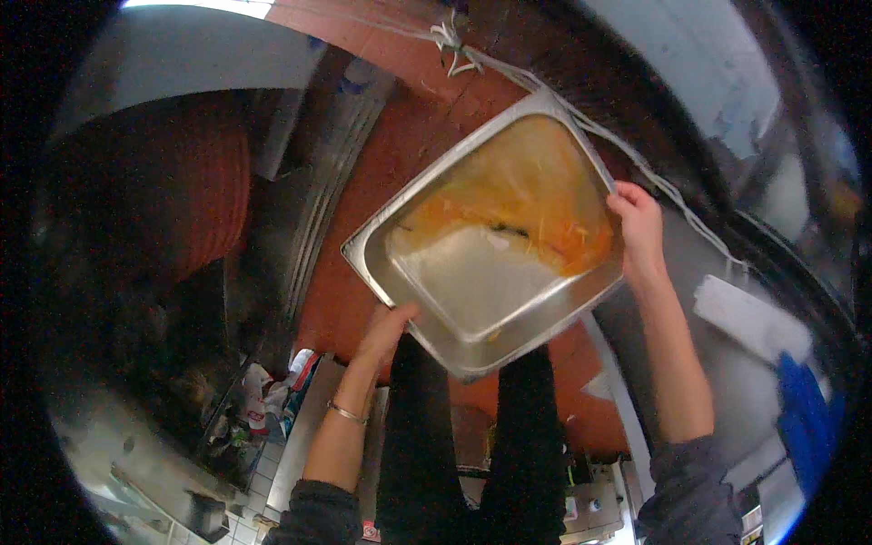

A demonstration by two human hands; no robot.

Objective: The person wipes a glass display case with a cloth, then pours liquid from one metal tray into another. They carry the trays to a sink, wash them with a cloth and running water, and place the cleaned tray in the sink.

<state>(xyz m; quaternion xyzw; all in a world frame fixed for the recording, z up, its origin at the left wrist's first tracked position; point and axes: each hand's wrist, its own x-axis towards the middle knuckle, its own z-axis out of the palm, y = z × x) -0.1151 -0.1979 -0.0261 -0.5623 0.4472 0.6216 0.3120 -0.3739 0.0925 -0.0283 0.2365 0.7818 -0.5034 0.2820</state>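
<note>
A rectangular stainless steel pan point(470, 279) is held in the air between both hands, turned at an angle above a red floor. Orange-yellow liquid with thin shreds and a dark piece point(518, 197) has gathered toward its far and right side, leaving the near part of the metal bottom bare. My left hand point(398, 327) grips the near-left rim, thumb over the edge; a bracelet is on that wrist. My right hand point(639, 228) grips the right rim, fingertips on top. Both sleeves are pushed up.
A grey metal surface point(671, 293) lies to the right, with a white object point(749, 319) and blue cloth-like material point(807, 422). White cords point(640, 163) run past the pan's far right side. Plastic packages point(262, 402) are at lower left; metal rails point(334, 184) stand left.
</note>
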